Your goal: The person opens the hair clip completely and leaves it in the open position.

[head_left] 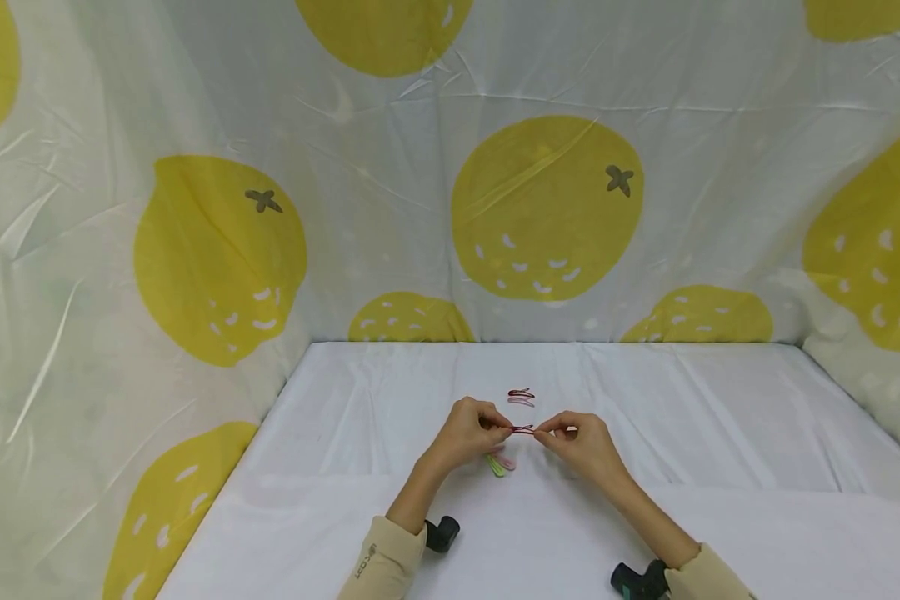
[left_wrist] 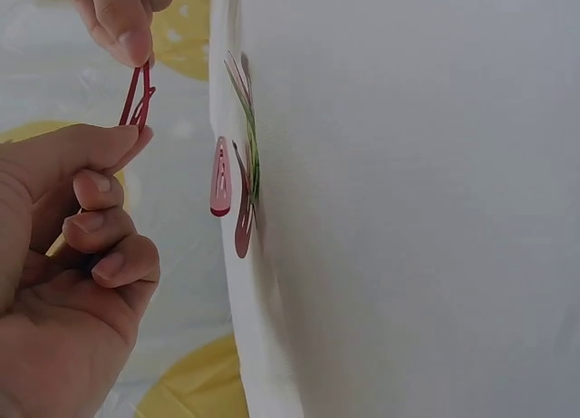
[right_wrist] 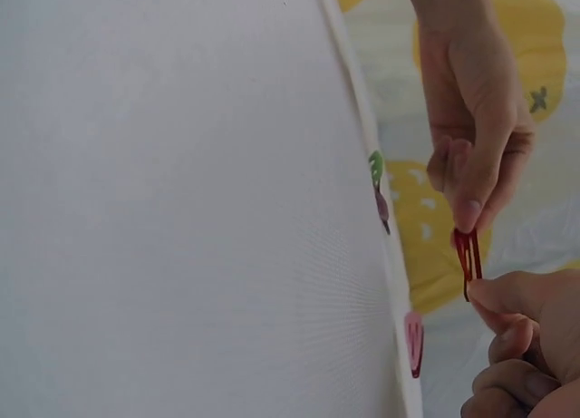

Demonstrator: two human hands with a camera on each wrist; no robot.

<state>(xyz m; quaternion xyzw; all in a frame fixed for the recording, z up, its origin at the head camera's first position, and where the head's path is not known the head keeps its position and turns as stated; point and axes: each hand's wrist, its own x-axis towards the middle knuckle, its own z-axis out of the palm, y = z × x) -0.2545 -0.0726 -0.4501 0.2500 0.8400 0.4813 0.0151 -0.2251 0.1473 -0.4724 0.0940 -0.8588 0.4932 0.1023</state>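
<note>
A red snap hair clip (head_left: 523,430) is held up over the table between both hands. My left hand (head_left: 468,432) pinches one end between thumb and forefinger; my right hand (head_left: 587,446) pinches the opposite end. In the left wrist view the clip (left_wrist: 136,101) has its frame and inner tongue spread apart. The right wrist view shows the clip's slim red bars (right_wrist: 468,257) between the two sets of fingertips. Below the left hand lie a green hair clip (head_left: 497,467) and a pink hair clip (head_left: 505,460), close together.
Beyond the hands, a dark red hair clip (head_left: 521,392) lies just behind a pink one (head_left: 521,402). White cloth covers the table (head_left: 720,417). A curtain printed with lemons (head_left: 390,208) hangs along the back and sides.
</note>
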